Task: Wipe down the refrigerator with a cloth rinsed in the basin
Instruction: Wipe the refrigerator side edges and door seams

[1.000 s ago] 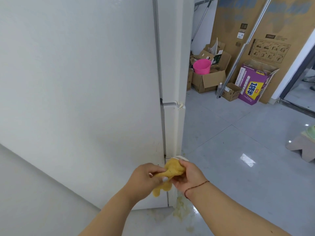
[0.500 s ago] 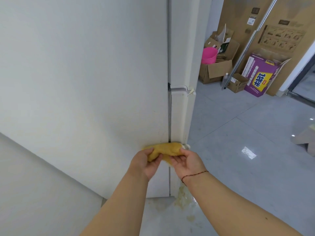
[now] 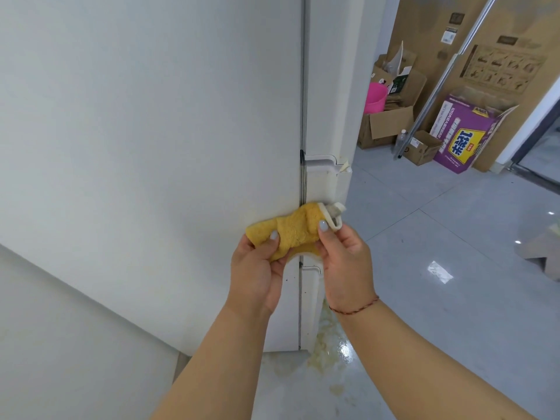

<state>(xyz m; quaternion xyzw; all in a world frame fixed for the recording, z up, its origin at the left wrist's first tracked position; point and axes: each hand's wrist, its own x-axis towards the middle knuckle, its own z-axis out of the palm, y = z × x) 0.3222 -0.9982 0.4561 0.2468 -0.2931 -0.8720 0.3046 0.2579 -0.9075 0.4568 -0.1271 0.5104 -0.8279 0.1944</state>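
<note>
- Standing close beside the tall white refrigerator (image 3: 145, 122), the person faces its broad side panel with the door edge running down just right of centre; against a second ago the view has swung so that this edge sits nearer the middle and the hands read higher against it.
- The grey tiled floor (image 3: 439, 237) at the foot of the refrigerator carries a yellowish wet patch (image 3: 327, 353), which I judge to be drips from the cloth or the wiping.
- Well apart at the back stand cardboard boxes (image 3: 385, 125), a purple carton (image 3: 466, 137) and a pink tub (image 3: 375, 97); whether that tub is the rinsing basin cannot be told.
- The yellow cloth (image 3: 294, 231) was a tight bunch between the hands a second ago; now it is drawn out sideways into a longer band, held in front of the door seam at the lower door's top, with its pale edging and loop showing at the right end.
- The left hand (image 3: 257, 268) grips the cloth's left end, fingers curled round it with a thumb on top.
- The right hand (image 3: 345, 265) pinches the right end by the pale trim, thumb clamped over it.
- That spreading suggests the cloth is being refolded to a fresh face before more wiping; the panel looks largely clean, with faint specks low by the seam.
</note>
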